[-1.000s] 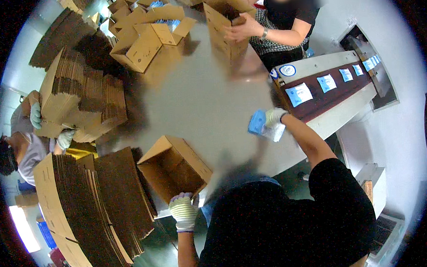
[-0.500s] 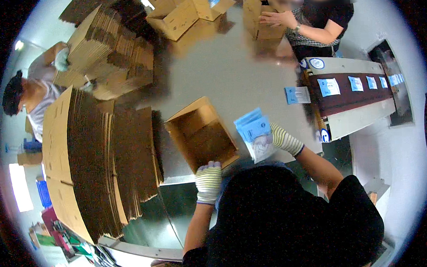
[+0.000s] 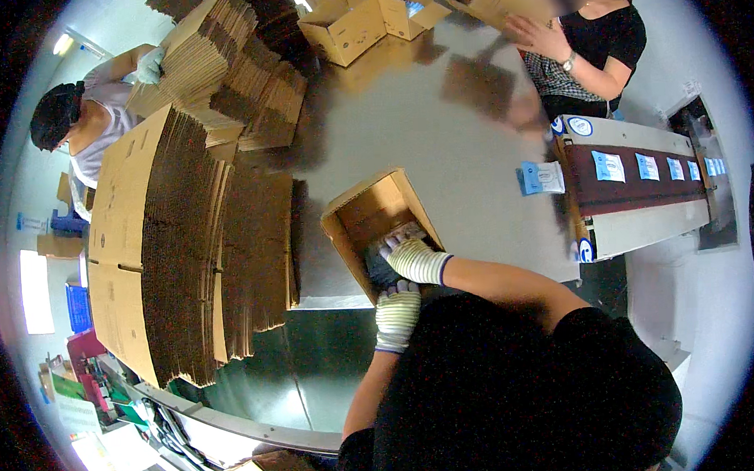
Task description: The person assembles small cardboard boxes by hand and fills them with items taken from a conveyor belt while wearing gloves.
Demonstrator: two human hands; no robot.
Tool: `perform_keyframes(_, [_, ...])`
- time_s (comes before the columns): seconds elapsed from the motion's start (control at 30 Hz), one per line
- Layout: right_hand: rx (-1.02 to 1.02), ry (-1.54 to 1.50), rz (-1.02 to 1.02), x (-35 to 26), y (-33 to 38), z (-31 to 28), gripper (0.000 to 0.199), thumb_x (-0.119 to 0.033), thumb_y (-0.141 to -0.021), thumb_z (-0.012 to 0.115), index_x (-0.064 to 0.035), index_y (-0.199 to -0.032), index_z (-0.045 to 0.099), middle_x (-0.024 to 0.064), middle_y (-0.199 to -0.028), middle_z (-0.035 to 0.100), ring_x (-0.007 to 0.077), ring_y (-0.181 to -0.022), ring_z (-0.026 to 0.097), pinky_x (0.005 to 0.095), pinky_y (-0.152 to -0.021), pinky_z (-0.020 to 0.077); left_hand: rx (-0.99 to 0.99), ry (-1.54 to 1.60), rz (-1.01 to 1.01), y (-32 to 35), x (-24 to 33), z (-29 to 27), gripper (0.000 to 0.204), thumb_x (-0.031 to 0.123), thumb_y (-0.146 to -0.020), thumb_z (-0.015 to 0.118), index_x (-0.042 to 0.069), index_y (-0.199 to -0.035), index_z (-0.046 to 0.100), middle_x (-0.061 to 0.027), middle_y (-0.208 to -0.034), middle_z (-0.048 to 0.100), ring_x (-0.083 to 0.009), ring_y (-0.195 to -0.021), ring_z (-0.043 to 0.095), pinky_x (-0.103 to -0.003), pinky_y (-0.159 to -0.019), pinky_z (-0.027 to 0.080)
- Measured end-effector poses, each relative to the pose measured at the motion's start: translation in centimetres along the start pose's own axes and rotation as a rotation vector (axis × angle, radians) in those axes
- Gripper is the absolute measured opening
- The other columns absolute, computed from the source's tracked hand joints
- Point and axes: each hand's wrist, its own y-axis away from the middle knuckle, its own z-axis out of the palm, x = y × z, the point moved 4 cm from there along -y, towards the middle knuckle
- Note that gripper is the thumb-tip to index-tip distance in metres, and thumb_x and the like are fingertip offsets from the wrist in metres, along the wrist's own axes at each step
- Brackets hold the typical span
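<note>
An open cardboard box [image 3: 384, 195] stands a little tilted to view near the table's front edge. My left hand [image 3: 398, 314], in a striped knit glove, is closed on the box's near edge. My right hand [image 3: 416, 259], gloved alike, reaches into the box with its fingers curled over a stack of flat blue packets [image 3: 380, 267]. The packets lie in shadow in the near part of the box, and the glove partly covers them. One loose blue-and-white packet [image 3: 543, 178] rests on the table by the conveyor's end.
Tall stacks of flattened cartons [image 3: 120, 244] stand at the left, with a gloved person behind them. A conveyor [image 3: 633, 185] carries spaced packets at the right. Across the metal table [image 3: 373, 119], another person handles a carton [image 3: 502, 3] near an open box [image 3: 345, 33].
My right hand has swung left with the fanned blue packets, from beside the box down into it. My left hand stays on the box's near edge. The far person's carton has tilted.
</note>
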Motion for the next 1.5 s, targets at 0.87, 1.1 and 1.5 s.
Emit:
perform_keyframes(0.87, [0.271,-0.110,0.351,23.3,19.0,-5.5,0.040,-0.034,-0.076,0.063,-0.0037,-0.102,0.062,0.0212,-0.091,0.064,0.0384,-0.086,0.061,0.0464,-0.077,0.0490,-0.228,0.071,-0.195,-2.0,-1.4,-1.3,0.018,0.024,-0.076,0.055,0.011,-0.087,0.058,-0.0080,-0.084,0.060,-0.0252,-0.073,0.062,-0.040,-0.063,0.047])
perform_keyframes(1.1, [-0.111,-0.031,0.654,32.8,20.4,-6.0,0.044,-0.034,-0.075,0.065,0.0018,-0.101,0.061,0.0206,-0.109,0.058,0.0370,-0.099,0.057,0.0436,-0.088,0.0459,-0.323,0.060,-0.188,-1.2,-1.7,-0.6,0.025,0.026,-0.074,0.057,0.010,-0.093,0.057,-0.0090,-0.093,0.060,-0.0250,-0.078,0.063,-0.040,-0.067,0.047])
perform_keyframes(1.5, [-0.173,0.141,0.695,40.9,18.1,-5.8,0.040,-0.021,-0.071,0.070,-0.0065,-0.107,0.061,0.0178,-0.111,0.059,0.0363,-0.102,0.056,0.0452,-0.093,0.0429,-0.285,0.182,-0.153,-2.7,-2.5,-2.1,0.030,0.024,-0.072,0.058,0.008,-0.096,0.057,-0.0092,-0.088,0.058,-0.0260,-0.080,0.060,-0.038,-0.069,0.045])
